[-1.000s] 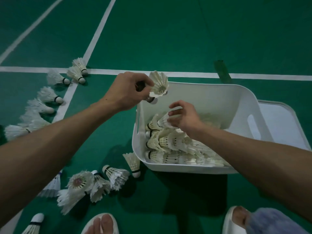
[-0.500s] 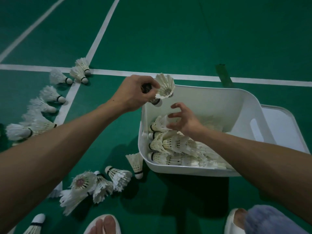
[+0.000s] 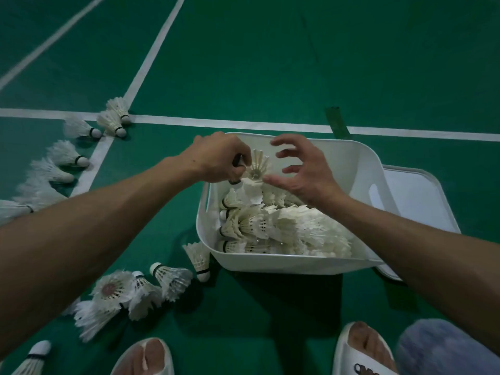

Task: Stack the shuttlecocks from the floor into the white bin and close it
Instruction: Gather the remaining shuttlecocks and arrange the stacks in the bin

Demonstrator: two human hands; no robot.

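floor shuttlecocks point(image 3: 67, 156): strewn left of the white bin point(image 3: 270, 262); featherlight, skirts likely crush, so take them by the cork.
left hand point(image 3: 216, 161): grip pinched on the held shuttlecock point(image 3: 258, 166) at its cork end, over the bin's far-left corner.
right hand point(image 3: 305, 171): grip apart, fingers spread beside the skirt.
lid point(image 3: 422, 196): off, on the floor at the bin's right.
writing: dark mark on the sandal point(image 3: 346, 361), unreadable.

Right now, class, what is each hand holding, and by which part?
The left hand pinches a shuttlecock at its base, by the black band, feathers free above the white bin. The right hand, fingers spread beside it, holds nothing.
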